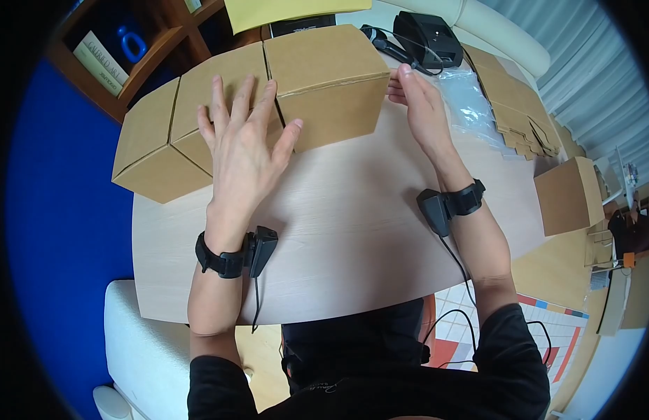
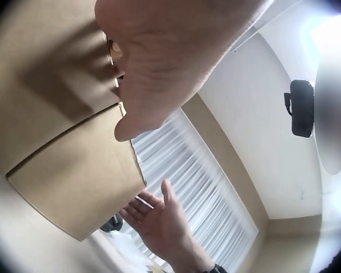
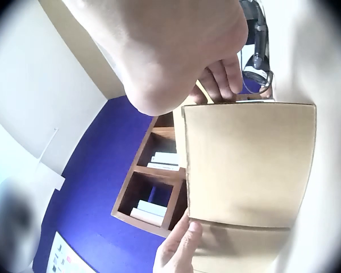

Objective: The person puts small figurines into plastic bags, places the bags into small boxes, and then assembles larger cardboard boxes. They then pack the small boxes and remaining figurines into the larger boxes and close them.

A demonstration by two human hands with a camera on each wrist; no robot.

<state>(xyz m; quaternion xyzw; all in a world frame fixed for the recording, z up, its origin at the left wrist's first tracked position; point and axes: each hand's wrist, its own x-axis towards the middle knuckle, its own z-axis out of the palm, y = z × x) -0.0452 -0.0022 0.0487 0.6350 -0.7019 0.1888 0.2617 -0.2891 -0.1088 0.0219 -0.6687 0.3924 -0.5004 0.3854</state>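
Observation:
Three closed cardboard boxes stand side by side in a row: a left box (image 1: pixel 146 126), a middle box (image 1: pixel 198 84) and a right box (image 1: pixel 328 59). My left hand (image 1: pixel 244 150) lies over the middle box with its fingers spread, the thumb near the right box's front. At the right box's right end, my right hand (image 1: pixel 426 108) has its fingers against the side and its thumb raised. The right wrist view shows the right box (image 3: pixel 247 165) below the right hand (image 3: pixel 165 51). In the left wrist view the right hand (image 2: pixel 167 230) appears beyond the box.
Behind the boxes are a black device (image 1: pixel 428 40) and a handheld scanner (image 1: pixel 387 45). Clear plastic bags (image 1: pixel 468 105) and flattened cardboard (image 1: pixel 513 105) lie at the right. Another box (image 1: pixel 566 196) stands at the table's right edge. Cables hang from both wrist cameras.

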